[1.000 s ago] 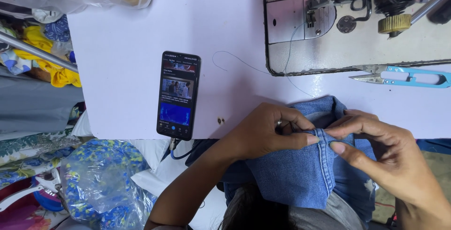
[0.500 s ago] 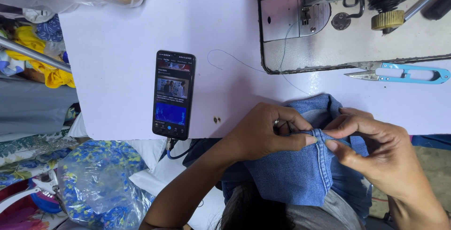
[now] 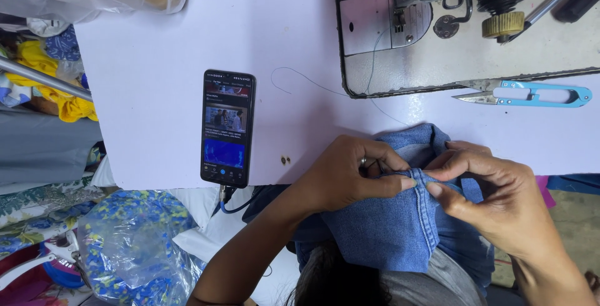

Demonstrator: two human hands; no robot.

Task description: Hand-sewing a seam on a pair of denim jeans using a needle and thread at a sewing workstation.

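Observation:
A piece of blue denim (image 3: 394, 231) with a stitched seam hangs over the table's near edge onto my lap. My left hand (image 3: 344, 175), with a ring on one finger, pinches the folded top edge of the denim between thumb and fingers. My right hand (image 3: 494, 193) pinches the same edge from the right, its fingertips touching those of the left. A thin thread runs from the denim up to the sewing machine (image 3: 462, 25) at the back right.
A phone (image 3: 228, 126) with a lit screen lies on the white table (image 3: 156, 93), a cable at its lower end. Blue thread snips (image 3: 531, 93) rest by the machine's base. Bagged cloth (image 3: 125, 250) and piled fabric (image 3: 44, 87) lie to the left.
The view has shifted slightly left. Both hands keep their pinch on the denim edge, fingers drawn a little closer together.

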